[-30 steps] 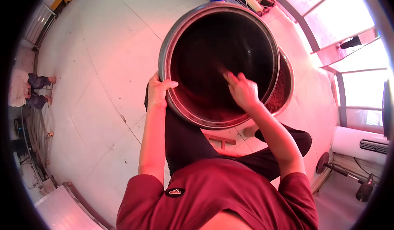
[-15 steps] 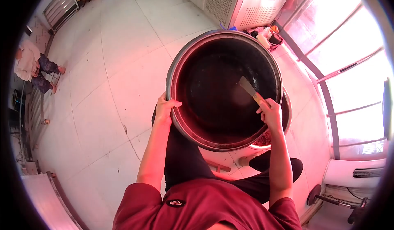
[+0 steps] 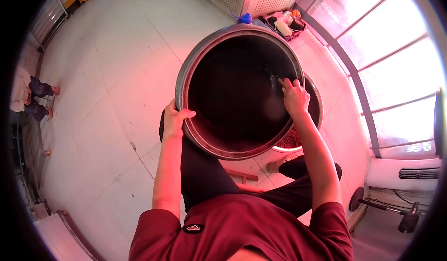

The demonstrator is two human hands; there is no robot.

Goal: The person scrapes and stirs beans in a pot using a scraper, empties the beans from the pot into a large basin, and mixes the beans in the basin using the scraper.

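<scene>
A large round pot [image 3: 186,74] with a dark inside and a metal rim is tipped toward me above my lap. My left hand [image 3: 176,120] grips its left rim, thumb over the edge and fingers outside. Over the right part of the opening, my right hand [image 3: 296,97] is closed around a scraper [image 3: 281,81]; only a bit of its handle shows, and its blade is lost against the dark wall. Behind the pot, at lower right, a wide basin [image 3: 318,105] is partly hidden and holds reddish granules [image 3: 291,139].
A perforated metal cabinet [image 3: 267,2] stands ahead, with a blue object [image 3: 245,18] and a pile of small items [image 3: 285,24] by it. Windows [image 3: 386,61] line the right. Another person [image 3: 35,95] is at far left. A small wooden stool [image 3: 242,175] is partly visible below.
My right hand has moved up along the pot's right side with the scraper, whose blade no longer shows clearly. The pot appears a little further left and higher; my left hand keeps its hold.
</scene>
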